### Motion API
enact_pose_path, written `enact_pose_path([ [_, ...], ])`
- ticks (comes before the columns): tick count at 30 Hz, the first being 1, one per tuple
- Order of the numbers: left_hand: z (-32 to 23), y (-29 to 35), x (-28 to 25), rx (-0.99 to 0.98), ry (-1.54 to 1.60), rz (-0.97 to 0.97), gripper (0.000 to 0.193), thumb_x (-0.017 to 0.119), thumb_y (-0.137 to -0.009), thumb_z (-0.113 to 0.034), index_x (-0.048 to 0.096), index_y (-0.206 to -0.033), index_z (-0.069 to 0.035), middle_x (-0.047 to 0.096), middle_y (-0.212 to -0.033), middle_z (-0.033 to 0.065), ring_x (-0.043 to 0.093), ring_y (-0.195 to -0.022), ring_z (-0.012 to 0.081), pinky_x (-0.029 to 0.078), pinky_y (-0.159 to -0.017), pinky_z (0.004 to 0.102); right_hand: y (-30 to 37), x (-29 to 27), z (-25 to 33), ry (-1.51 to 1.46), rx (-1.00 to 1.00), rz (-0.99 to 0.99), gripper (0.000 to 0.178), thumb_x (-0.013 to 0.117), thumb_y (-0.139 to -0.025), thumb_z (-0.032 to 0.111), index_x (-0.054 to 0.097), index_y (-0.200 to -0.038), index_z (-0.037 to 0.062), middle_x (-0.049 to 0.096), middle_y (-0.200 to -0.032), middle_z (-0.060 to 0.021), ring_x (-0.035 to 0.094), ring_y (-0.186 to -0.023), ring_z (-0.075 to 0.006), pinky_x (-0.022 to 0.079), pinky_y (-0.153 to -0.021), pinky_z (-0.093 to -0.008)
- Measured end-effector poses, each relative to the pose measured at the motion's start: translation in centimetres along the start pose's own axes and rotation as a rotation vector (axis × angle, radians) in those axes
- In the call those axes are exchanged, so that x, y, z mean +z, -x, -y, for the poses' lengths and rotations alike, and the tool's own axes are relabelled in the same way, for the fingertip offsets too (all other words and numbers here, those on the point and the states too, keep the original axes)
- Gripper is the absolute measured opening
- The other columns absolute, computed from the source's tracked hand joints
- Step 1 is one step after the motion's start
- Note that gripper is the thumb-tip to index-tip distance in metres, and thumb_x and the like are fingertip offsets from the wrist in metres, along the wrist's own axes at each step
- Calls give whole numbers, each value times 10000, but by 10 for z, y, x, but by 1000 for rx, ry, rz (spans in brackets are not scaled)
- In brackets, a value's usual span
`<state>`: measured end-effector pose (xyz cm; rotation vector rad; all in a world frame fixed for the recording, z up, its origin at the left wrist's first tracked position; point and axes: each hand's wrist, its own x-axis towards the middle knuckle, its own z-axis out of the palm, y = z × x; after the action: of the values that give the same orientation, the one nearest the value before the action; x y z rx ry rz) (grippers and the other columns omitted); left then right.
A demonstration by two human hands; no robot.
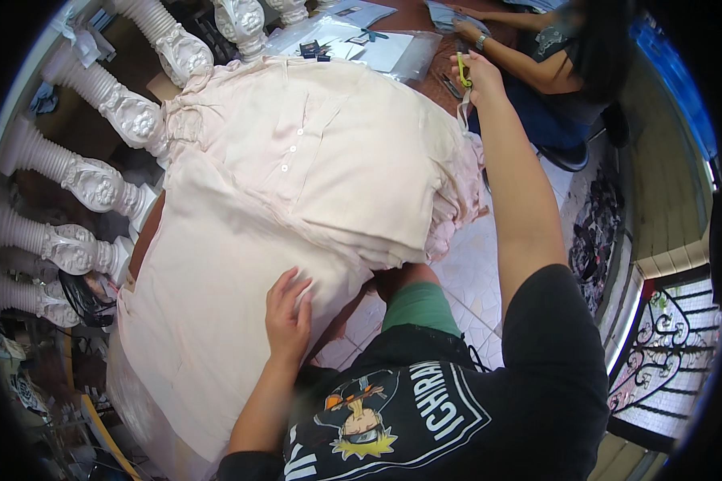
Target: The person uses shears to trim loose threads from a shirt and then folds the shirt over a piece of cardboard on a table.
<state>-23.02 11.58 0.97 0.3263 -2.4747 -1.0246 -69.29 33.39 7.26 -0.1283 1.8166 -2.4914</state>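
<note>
A pale pink garment [361, 152] with a buttoned front placket lies over a stack of similar cloth on the table. My left hand [287, 317] rests on the lower part of the pale cloth, palm down with its fingers stretched out. Out at the far right, my right hand [483, 78] is raised beyond the pile, its fingers closed around small yellow-green thread snips [464, 72]. Below that hand hangs a narrow pale strip [463, 112], reaching down toward the gathered pink edge [457, 200] of the pile.
White carved balusters [104, 184] line the left side. Clear plastic and white sheets [377, 50] with small dark tags lie at the back. A co-worker [561, 64] sits at the far right, handling light blue cloth [449, 20]. Dark scraps [598, 232] litter the floor at right.
</note>
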Motion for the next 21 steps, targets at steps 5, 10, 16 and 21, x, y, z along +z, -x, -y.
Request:
enact_pose_path([
  [5,4,-2,4,-37,-41,-6,171,564,-844,-20,647,-993,-23,550,-1162,155,526,-1103,271,430,-932,345,-77,-14,-61,-443,239,-197,198,439,-903,31,452,-1095,-18,567,-1083,-203,602,-852,-308,502,-724,-406],
  [10,4,2,1,-29,-120,2,144,569,-846,-27,651,-965,-24,562,-1141,148,535,-1077,267,441,-910,341,-63,13,-89,-196,428,-121,375,520,-889,100,388,-1192,-79,474,-1209,-248,492,-1111,-350,394,-959,-487],
  [16,-25,-7,-10,93,30,18,178,597,-816,-34,643,-988,-26,568,-1137,149,537,-1070,284,436,-901,358,-40,-1,-68,259,215,-135,462,627,-832,258,509,-1241,78,554,-1141,-84,474,-1088,-213,342,-949,-435],
  [21,-162,-15,-34,834,589,456,320,653,-777,-239,640,-1028,-42,583,-1116,120,551,-1035,306,449,-841,379,-1,-1,-44,565,-99,-20,331,629,-841,214,617,-1138,70,636,-999,-37,565,-929,-153,420,-838,-316],
])
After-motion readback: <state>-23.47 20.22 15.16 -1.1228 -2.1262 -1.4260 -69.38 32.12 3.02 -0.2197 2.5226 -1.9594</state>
